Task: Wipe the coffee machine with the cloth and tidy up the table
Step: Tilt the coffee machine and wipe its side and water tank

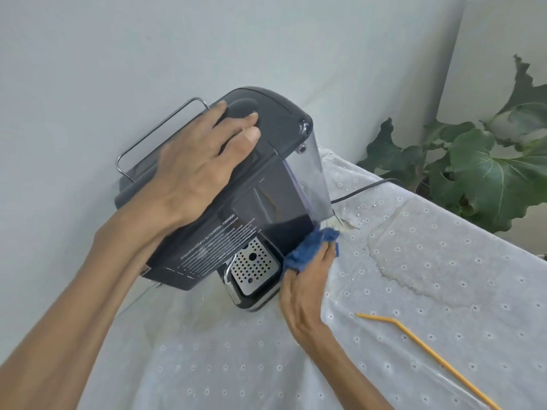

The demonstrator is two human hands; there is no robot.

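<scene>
A dark grey coffee machine [260, 184] stands tilted on the table, its perforated metal drip tray [254, 267] facing me. My left hand [198, 164] lies flat on its top lid with the fingers spread, steadying it. My right hand [305, 288] grips a crumpled blue cloth [310, 248] and presses it against the machine's lower right side, near the clear water tank [307, 184]. A white scrap [340, 224] shows under the tank's corner, just behind the cloth.
The table wears a white eyelet tablecloth [414, 291] under a clear plastic cover, with a wet patch [414, 250] to the right. A yellow bent straw [420, 347] lies at front right. A black power cord [361, 189] runs back toward a leafy plant [479, 170]. A wall is behind.
</scene>
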